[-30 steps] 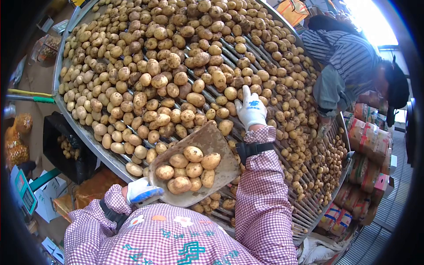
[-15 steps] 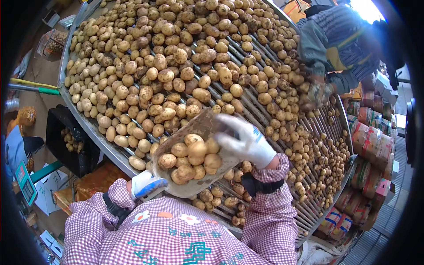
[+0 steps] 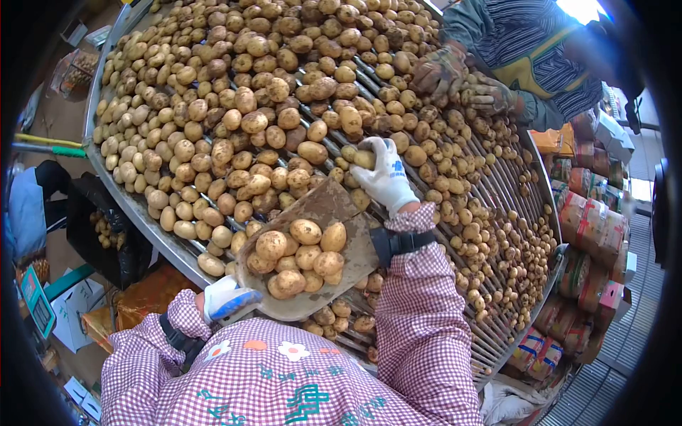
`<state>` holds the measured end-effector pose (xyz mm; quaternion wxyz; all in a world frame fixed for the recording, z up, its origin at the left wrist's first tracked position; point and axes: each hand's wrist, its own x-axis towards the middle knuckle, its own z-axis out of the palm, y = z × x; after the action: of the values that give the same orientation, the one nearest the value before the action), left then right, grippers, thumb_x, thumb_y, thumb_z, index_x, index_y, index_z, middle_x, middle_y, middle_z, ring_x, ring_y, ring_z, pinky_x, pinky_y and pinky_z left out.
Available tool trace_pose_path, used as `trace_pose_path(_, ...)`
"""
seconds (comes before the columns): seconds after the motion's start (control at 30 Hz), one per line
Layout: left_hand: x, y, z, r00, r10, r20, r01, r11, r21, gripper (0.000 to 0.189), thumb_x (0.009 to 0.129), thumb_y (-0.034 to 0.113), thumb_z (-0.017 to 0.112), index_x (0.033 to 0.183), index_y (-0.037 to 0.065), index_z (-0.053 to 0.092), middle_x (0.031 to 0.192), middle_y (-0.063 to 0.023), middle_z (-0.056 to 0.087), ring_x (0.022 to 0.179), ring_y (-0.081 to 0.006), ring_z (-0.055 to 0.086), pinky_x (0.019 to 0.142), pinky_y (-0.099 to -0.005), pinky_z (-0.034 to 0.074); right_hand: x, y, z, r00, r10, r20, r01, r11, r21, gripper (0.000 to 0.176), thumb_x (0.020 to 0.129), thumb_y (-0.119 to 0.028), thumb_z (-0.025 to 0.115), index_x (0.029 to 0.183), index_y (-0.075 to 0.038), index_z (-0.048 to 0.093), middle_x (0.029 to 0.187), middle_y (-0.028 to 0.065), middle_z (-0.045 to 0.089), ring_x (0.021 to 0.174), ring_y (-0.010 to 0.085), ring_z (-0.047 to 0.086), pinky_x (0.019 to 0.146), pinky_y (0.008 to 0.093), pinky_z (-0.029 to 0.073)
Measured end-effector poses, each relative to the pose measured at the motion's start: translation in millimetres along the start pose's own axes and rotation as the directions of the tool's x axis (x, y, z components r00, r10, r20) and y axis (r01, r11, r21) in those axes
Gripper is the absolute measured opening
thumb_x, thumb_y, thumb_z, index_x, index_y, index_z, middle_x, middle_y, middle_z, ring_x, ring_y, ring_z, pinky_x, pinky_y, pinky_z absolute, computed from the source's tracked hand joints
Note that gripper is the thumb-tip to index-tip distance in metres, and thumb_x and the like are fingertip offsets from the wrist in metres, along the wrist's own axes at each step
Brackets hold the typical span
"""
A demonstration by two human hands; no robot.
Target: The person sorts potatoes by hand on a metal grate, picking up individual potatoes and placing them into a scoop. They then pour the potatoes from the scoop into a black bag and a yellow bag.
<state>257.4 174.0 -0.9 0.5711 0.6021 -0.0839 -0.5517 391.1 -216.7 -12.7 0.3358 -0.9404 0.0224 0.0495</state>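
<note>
My left hand [image 3: 226,299], in a white glove with blue on it, is closed on the near left edge of a dirty, flat scoop [image 3: 359,250]. Several potatoes [image 3: 307,254] lie piled in the scoop. Beyond its far edge, my right hand [image 3: 387,177], also in a white glove, reaches over the slatted sorting table. Its thumb and fingers curl round a potato [image 3: 364,159] among the others there. The palm side of this hand is partly hidden.
Potatoes cover much of the slatted metal table [image 3: 502,193]. Across it, a co-worker's gloved hands [image 3: 462,82] touch potatoes. A black bag [image 3: 121,245] holding potatoes hangs at the left beside a scale display [image 3: 37,302]. Wrapped boxes [image 3: 586,220] are stacked at the right.
My right hand has moved from above the scoop, where it was blurred, up to the potatoes on the table. My left hand stays on the scoop. The co-worker's hands have moved up and left.
</note>
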Motion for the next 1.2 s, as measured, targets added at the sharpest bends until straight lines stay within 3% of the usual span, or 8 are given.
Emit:
trace_pose_path(0.13, 5.4, -13.6, -0.7, 1.0, 0.02, -0.003, -0.02, 0.999, 0.025, 0.038, 0.098, 0.029, 0.059, 0.117, -0.002, 0.068, 0.112, -0.0159, 0.072, 0.102, -0.0245, 0.067, 0.09, -0.0362, 0.052, -5.4, 19.3, -37.2, 0.964, 0.182, -0.194, -0.203, 0.975, -0.094, 0.038, 0.076, -0.028, 0.068, 0.1, 0.0, 0.063, 0.113, 0.0227, 0.053, 0.096, 0.0371, 0.059, 0.087, 0.0432, 0.051)
trace_pose_path(0.43, 4.9, -23.9, 1.5, 0.997, -0.028, -0.076, 0.029, 1.0, 0.01, 0.038, 0.097, 0.029, 0.058, 0.118, -0.002, 0.067, 0.107, -0.0143, 0.073, 0.099, -0.0222, 0.067, 0.089, -0.0354, 0.052, -1.6, 19.4, -66.7, 0.862, 0.507, -0.026, -0.419, 0.682, -0.599, 0.057, 0.085, -0.03, 0.07, 0.135, -0.013, 0.049, 0.141, 0.0235, 0.044, 0.116, 0.042, 0.061, 0.096, 0.0493, 0.051)
trace_pose_path(0.57, 1.2, -19.7, -4.9, 0.998, -0.054, -0.036, 0.063, 0.952, 0.298, 0.033, 0.095, 0.026, 0.062, 0.114, 0.0, 0.068, 0.106, -0.0105, 0.071, 0.099, -0.0191, 0.065, 0.087, -0.034, 0.052, -16.4, 48.7, -50.0, 0.968, 0.252, -0.008, -0.221, 0.831, -0.51, 0.053, 0.084, -0.024, 0.069, 0.132, -0.015, 0.049, 0.133, 0.0205, 0.051, 0.112, 0.0429, 0.06, 0.092, 0.0509, 0.051)
trace_pose_path(0.77, -1.0, 3.2, 11.1, 0.974, -0.209, -0.086, 0.191, 0.964, -0.185, 0.036, 0.095, 0.039, 0.065, 0.1, 0.003, 0.068, 0.082, -0.0063, 0.068, 0.057, -0.0143, 0.064, 0.049, -0.0264, 0.051, -59.6, 40.2, -37.8, 0.96, 0.001, -0.279, 0.022, 0.997, 0.079, 0.056, 0.09, -0.013, 0.064, 0.142, -0.002, 0.047, 0.133, 0.022, 0.054, 0.12, 0.0353, 0.058, 0.102, 0.0429, 0.048)
trace_pose_path(0.83, -1.0, 7.9, 11.9, 0.95, -0.3, -0.083, 0.279, 0.94, -0.198, 0.04, 0.097, 0.038, 0.064, 0.113, 0.002, 0.065, 0.088, -0.0071, 0.069, 0.066, -0.0145, 0.067, 0.057, -0.0269, 0.055, -73.6, -16.5, -34.1, 0.986, 0.154, -0.068, -0.068, 0.735, 0.675, 0.054, 0.091, -0.008, 0.062, 0.142, -0.001, 0.047, 0.134, 0.0208, 0.054, 0.123, 0.0321, 0.056, 0.106, 0.0417, 0.046)
trace_pose_path(1.03, 5.5, -9.4, 14.0, 0.926, -0.332, -0.177, 0.341, 0.94, 0.023, 0.046, 0.1, 0.032, 0.061, 0.132, -0.001, 0.058, 0.122, -0.0111, 0.067, 0.112, -0.0201, 0.063, 0.096, -0.0314, 0.051, -92.8, -46.0, -1.7, 0.903, -0.417, -0.099, 0.428, 0.859, 0.28, 0.046, 0.094, -0.006, 0.058, 0.14, 0.0, 0.051, 0.14, 0.0237, 0.053, 0.13, 0.0334, 0.053, 0.109, 0.0399, 0.044)
trace_pose_path(1.1, 0.2, -13.7, 18.0, 0.98, -0.047, -0.193, 0.067, 0.993, 0.095, 0.042, 0.101, 0.029, 0.061, 0.131, 0.0, 0.059, 0.128, -0.0119, 0.065, 0.116, -0.0206, 0.061, 0.099, -0.0329, 0.05, -103.0, -43.8, -7.5, 0.902, -0.43, -0.045, 0.42, 0.846, 0.329, 0.048, 0.101, -0.016, 0.056, 0.145, -0.001, 0.047, 0.143, 0.0203, 0.052, 0.132, 0.0299, 0.052, 0.109, 0.039, 0.044)
trace_pose_path(1.2, -19.9, -10.1, 40.8, 0.979, 0.048, -0.196, -0.094, 0.967, -0.235, 0.038, 0.102, 0.026, 0.061, 0.129, -0.002, 0.06, 0.118, -0.0088, 0.067, 0.101, -0.0166, 0.063, 0.087, -0.029, 0.052, -128.5, -82.4, -34.6, 0.979, -0.149, 0.141, -0.094, 0.283, 0.955, 0.058, 0.106, -0.029, 0.05, 0.153, 0.0, 0.034, 0.146, 0.0158, 0.05, 0.132, 0.0251, 0.051, 0.109, 0.0389, 0.045)
